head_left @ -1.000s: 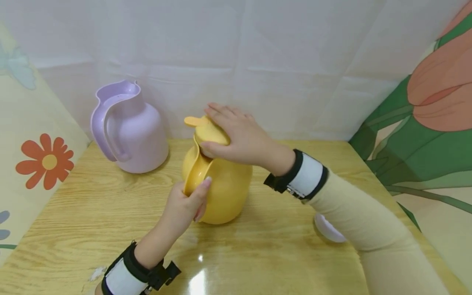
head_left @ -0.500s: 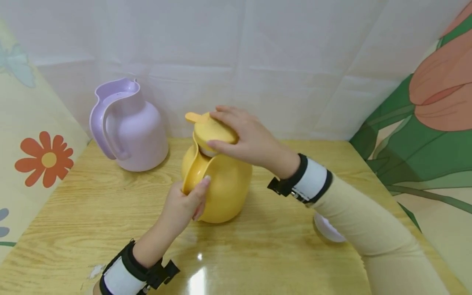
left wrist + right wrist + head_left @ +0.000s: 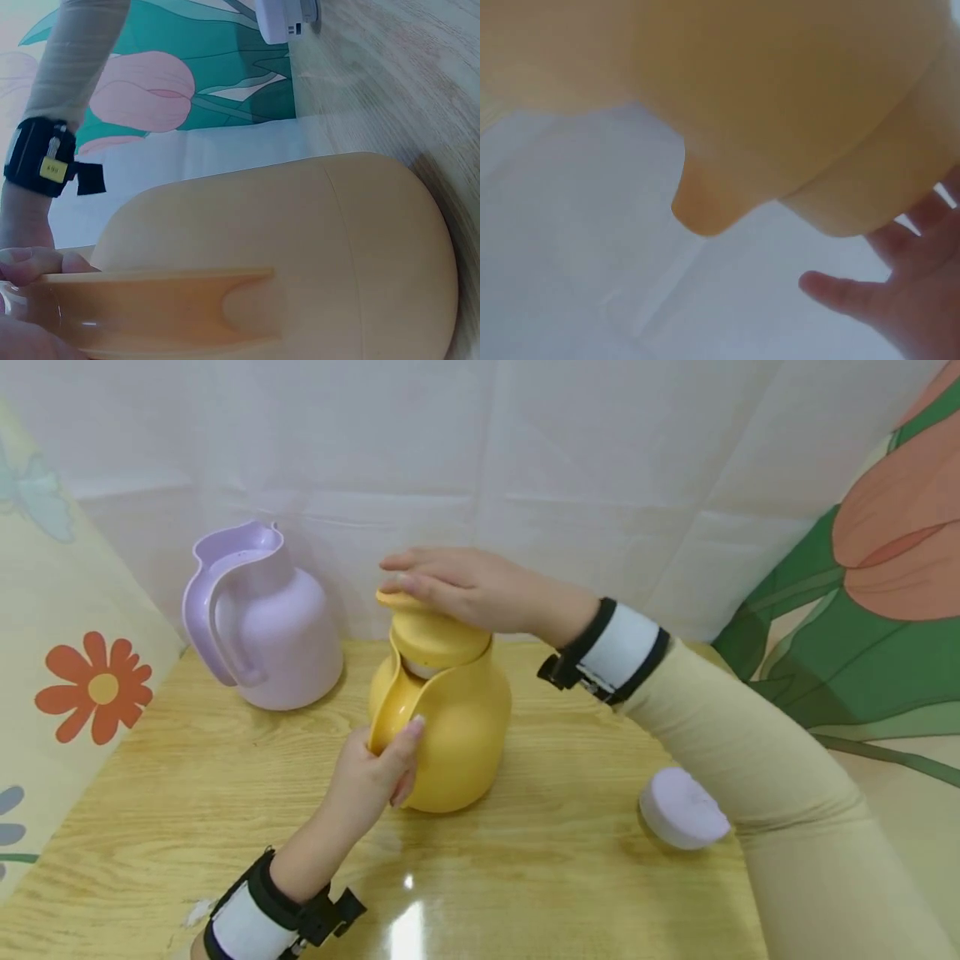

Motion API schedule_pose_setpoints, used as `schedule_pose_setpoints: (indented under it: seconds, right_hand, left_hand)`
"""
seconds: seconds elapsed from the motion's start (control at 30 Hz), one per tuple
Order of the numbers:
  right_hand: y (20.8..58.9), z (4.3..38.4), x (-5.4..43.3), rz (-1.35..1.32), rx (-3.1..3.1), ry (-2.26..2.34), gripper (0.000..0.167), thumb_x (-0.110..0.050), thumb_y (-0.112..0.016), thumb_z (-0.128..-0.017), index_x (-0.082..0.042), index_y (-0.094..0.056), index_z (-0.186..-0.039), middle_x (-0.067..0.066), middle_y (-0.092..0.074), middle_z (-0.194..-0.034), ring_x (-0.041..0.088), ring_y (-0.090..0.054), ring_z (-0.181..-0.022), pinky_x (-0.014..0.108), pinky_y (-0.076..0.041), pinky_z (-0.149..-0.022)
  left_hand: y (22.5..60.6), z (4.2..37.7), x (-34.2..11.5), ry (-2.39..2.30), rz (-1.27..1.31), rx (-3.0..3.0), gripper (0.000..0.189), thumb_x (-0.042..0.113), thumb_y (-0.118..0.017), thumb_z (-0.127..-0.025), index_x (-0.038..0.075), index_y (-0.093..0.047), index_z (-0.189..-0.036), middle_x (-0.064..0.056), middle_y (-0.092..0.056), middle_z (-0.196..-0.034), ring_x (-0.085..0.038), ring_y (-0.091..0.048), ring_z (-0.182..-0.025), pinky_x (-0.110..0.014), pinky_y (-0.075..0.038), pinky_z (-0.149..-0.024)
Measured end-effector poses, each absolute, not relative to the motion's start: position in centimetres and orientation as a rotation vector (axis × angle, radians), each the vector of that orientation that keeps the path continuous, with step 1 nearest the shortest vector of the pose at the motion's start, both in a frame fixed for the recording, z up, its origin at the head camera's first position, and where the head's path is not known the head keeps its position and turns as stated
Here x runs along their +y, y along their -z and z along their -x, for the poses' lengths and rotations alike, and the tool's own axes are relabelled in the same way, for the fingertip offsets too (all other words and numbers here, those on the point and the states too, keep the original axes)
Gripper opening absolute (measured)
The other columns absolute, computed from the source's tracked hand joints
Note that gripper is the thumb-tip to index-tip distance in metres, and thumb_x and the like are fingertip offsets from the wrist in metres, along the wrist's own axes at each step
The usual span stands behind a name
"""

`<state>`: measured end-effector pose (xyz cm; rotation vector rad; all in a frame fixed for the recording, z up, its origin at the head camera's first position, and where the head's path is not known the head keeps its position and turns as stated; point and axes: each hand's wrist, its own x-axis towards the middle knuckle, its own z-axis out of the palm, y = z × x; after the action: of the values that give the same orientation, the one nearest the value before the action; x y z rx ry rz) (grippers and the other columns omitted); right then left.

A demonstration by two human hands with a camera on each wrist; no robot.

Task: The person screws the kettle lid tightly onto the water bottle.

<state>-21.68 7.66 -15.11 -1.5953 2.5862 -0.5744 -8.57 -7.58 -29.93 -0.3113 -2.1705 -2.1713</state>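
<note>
A yellow thermos jug point(image 3: 465, 735) stands upright on the table, its yellow lid point(image 3: 438, 639) sitting in the neck with a pale band showing under the rim. My left hand point(image 3: 375, 768) grips the jug's handle point(image 3: 165, 311), thumb on top. Across the top of the lid lies my right hand point(image 3: 480, 589), palm down with fingers extended; in the right wrist view this hand point(image 3: 919, 292) has its thumb held away from the lid. The jug's spout point(image 3: 709, 199) shows in that same view.
A lilac jug point(image 3: 285, 635) with an open top stands at the back left. Near the right edge of the wooden table point(image 3: 247, 802) lies a lilac lid point(image 3: 681, 810), close under the right sleeve. A white cloth point(image 3: 375, 452) hangs behind.
My right hand has gone from grasping the lid's side to lying flat over its top. The lid has turned and sits straighter. My left hand keeps its grip on the handle.
</note>
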Motion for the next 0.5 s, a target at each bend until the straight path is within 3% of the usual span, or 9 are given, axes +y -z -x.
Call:
schedule_pose_setpoints:
  seconds: [0.37, 0.5]
  right_hand:
    - [14.1, 24.3, 5.1, 1.414, 2.513, 0.388, 0.033, -0.020, -0.051, -0.101, -0.008, -0.062, -0.130, 0.005, -0.048, -0.145, 0.019, -0.037, -0.137, 0.032, -0.025, -0.113]
    - [14.2, 24.6, 4.8, 1.370, 2.480, 0.430, 0.032, -0.019, -0.054, -0.100, -0.008, -0.062, -0.130, 0.004, -0.056, -0.136, 0.018, -0.047, -0.129, 0.031, -0.033, -0.108]
  left_hand:
    - [30.0, 8.6, -7.2, 2.189, 0.326, -2.141, 0.053, 0.021, -0.052, -0.097, -0.009, -0.040, -0.054, -0.002, -0.041, -0.042, -0.012, -0.038, -0.036, -0.025, -0.032, -0.038]
    - [30.0, 8.6, -7.1, 2.194, 0.327, -2.141, 0.054, 0.021, -0.052, -0.096, -0.010, -0.040, -0.054, -0.001, -0.041, -0.042, -0.012, -0.038, -0.036, -0.024, -0.032, -0.038]
